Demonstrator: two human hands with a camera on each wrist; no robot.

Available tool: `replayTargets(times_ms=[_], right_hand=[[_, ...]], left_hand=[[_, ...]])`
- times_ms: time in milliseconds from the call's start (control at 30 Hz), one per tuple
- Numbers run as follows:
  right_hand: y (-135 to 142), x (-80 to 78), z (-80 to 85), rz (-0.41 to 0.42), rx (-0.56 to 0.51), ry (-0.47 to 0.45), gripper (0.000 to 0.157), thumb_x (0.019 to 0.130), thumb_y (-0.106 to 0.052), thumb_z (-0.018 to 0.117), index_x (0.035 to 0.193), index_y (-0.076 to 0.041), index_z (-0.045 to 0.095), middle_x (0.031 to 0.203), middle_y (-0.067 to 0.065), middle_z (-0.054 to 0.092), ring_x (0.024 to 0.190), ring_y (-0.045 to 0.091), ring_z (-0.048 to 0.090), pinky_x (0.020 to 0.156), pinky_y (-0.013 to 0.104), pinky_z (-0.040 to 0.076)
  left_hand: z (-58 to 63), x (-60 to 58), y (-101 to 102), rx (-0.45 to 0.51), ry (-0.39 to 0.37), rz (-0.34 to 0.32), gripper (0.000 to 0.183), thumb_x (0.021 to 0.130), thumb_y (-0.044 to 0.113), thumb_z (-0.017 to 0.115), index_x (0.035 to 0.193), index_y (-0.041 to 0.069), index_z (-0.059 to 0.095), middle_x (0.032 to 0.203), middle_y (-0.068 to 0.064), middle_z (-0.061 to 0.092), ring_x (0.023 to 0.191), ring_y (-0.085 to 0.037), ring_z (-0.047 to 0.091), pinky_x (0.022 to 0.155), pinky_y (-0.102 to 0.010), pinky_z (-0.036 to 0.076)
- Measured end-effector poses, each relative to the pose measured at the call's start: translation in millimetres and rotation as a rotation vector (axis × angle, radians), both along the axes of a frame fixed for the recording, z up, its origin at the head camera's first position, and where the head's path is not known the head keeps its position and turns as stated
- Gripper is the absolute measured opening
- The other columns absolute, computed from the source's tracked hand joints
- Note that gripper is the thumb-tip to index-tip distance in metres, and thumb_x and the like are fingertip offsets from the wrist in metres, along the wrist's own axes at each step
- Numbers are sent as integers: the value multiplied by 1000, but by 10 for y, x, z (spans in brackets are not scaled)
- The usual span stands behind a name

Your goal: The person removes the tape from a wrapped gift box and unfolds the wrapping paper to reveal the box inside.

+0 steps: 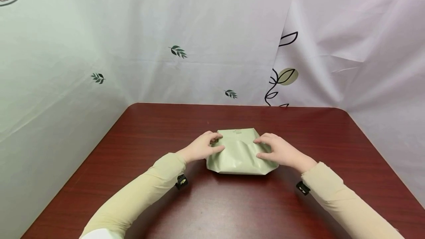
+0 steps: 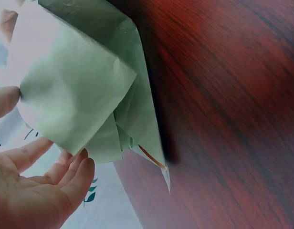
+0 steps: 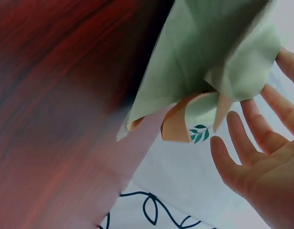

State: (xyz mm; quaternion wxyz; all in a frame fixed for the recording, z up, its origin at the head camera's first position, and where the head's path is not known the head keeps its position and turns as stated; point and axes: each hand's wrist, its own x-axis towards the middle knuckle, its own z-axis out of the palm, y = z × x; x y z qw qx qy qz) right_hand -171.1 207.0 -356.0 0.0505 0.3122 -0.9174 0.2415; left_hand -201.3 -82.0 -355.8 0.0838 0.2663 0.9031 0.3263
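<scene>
A pale green bag (image 1: 237,152), creased and glossy on top, lies on the dark red table between two hands. Its sides show folded flaps, and an orange-brown inner edge (image 3: 176,120) shows at an open fold in the right wrist view. The left hand (image 1: 200,147) rests at the bag's left side, thumb and forefinger reaching onto its top. At the other side, the right hand (image 1: 283,151) touches the top with thumb and forefinger spread apart. In the right wrist view, its other fingers (image 3: 240,138) extend loosely along the bag's side.
The reddish-brown wooden table (image 1: 232,209) reaches back to a white curtain (image 1: 212,28) printed with leaves. More white curtain hangs along the left and right. A small black device (image 1: 181,182) is strapped to the left wrist, and another black device (image 1: 303,187) to the right.
</scene>
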Motion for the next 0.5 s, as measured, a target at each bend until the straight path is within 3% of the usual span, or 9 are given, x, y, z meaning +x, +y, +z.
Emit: replayTargets(times_ms=[300, 500], right_hand=[[53, 106, 49, 109, -12, 74, 29, 78, -15, 77, 105, -13, 68, 96, -7, 61, 88, 10, 53, 78, 27, 45], [60, 207, 129, 184, 37, 63, 30, 78, -4, 74, 107, -9, 65, 94, -4, 65, 87, 11, 59, 78, 30, 49]], left_hand=[[-16, -12, 15, -27, 14, -8, 51, 88, 29, 66, 130, 3, 54, 113, -12, 55, 106, -21, 54, 93, -34, 43], [-8, -14, 9, 2, -30, 7, 47, 92, 29, 61, 131, 4, 53, 115, -11, 54, 108, -22, 54, 92, -35, 44]])
